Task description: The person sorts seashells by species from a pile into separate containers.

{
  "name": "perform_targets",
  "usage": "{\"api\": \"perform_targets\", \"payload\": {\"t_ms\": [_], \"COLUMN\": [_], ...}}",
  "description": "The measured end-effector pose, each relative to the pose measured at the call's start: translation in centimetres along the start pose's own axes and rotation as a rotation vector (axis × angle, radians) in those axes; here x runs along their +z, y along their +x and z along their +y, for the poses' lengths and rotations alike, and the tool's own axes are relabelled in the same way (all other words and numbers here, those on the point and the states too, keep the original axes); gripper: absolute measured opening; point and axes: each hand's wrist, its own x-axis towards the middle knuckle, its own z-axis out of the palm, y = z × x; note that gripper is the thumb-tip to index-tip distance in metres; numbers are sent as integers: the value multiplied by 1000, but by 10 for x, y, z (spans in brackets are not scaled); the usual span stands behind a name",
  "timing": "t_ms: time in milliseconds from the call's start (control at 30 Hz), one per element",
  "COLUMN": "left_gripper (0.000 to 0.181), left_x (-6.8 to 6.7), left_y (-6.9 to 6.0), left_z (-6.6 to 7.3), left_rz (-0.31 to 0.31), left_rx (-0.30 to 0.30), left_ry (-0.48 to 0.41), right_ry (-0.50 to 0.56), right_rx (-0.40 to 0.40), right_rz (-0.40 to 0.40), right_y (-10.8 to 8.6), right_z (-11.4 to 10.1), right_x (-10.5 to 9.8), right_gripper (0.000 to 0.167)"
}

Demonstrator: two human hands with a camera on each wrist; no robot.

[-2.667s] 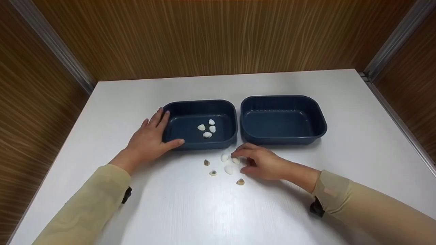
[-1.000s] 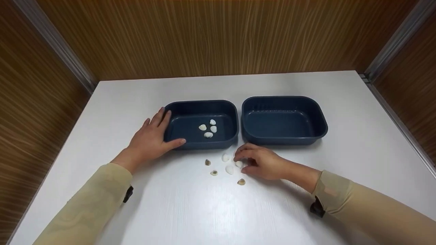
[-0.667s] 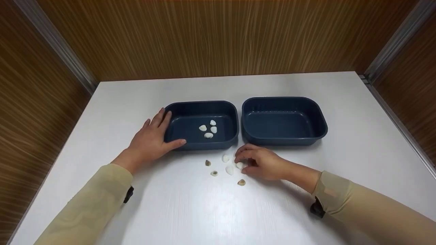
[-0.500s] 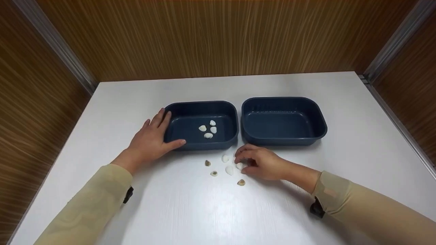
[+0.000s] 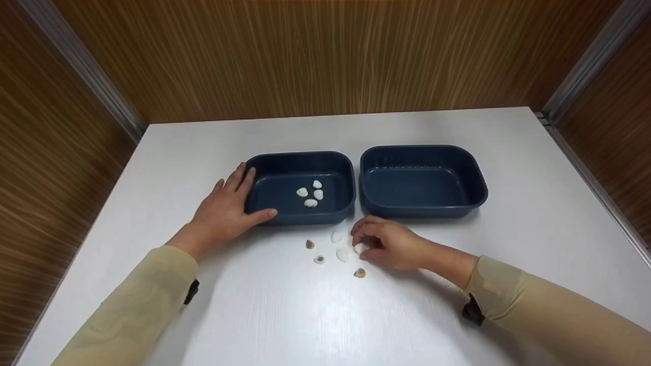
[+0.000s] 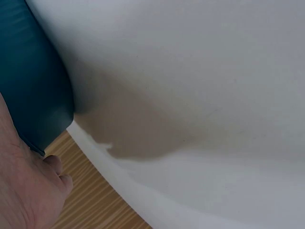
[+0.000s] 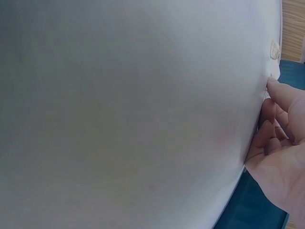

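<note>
- Wood-grain panel (image 5: 325, 56) backs white worktop (image 5: 285, 315).
- Left grip (image 5: 221, 208): fingers extended, resting on rim of left bin (image 5: 305, 217); four shells (image 5: 318, 194) inside.
- Right grip (image 5: 389, 246): thumb and fingers pinch white shell (image 5: 360, 248), just in front of gap to right bin (image 5: 427, 211).
- Loose shells (image 5: 342, 254), white and brownish, lie near it.

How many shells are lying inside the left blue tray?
4: back shell, left shell, right shell and front shell, all grouped inside the tray; its near wall may hide others.
</note>
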Motion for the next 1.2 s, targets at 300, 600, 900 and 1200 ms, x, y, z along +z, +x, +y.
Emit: {"api": "perform_targets", "payload": {"t_ms": [300,600,900,1200], "left_gripper": [120,120,121,121], "left_x": [1,1,0,1], "left_y": [0,0,-1,0], "left_z": [0,0,2,0], "left_rz": [-1,1,2,-2], "left_rx": [-7,-8,-11,-3], "left_ry": [-4,0,-6,4], "right_ry": [4,98,98,47], "right_rx": [-11,64,61,34], "right_rz": [26,12,-25,-92], "right_y": [-1,0,-2,-6], "right_z": [1,1,0,-5], "right_x": [0,-1,-6,-13], "right_gripper": [21,21,18,25]}}
